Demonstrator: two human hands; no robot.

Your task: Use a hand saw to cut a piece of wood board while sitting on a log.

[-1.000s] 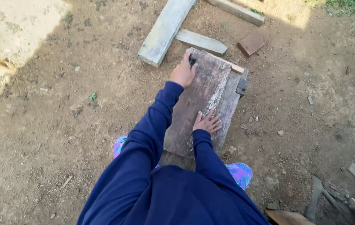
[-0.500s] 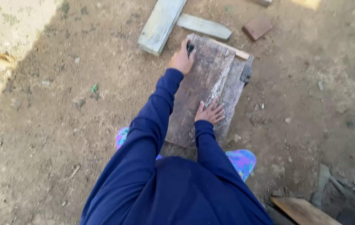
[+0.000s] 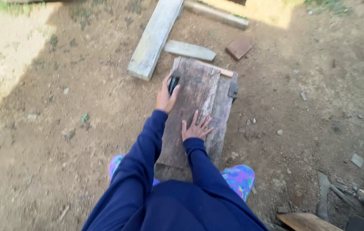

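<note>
Your left hand (image 3: 166, 97) is wrapped around a small black tool (image 3: 173, 82), can't tell exactly what kind, pressed near the far left of the weathered board (image 3: 197, 100). Your right hand (image 3: 196, 127) isn't gripping anything, it's flat with fingers spread, pinning the board in the middle. Keep that palm weight steady so the plank doesn't skate on the dirt ground (image 3: 62, 128), and work along the grain. The wood's grey, rough and streaky, with a paler strip (image 3: 215, 68) across the far end. 2 more pale planks (image 3: 155, 36) lie just beyond, plus a reddish brick piece (image 3: 238, 48).
</note>
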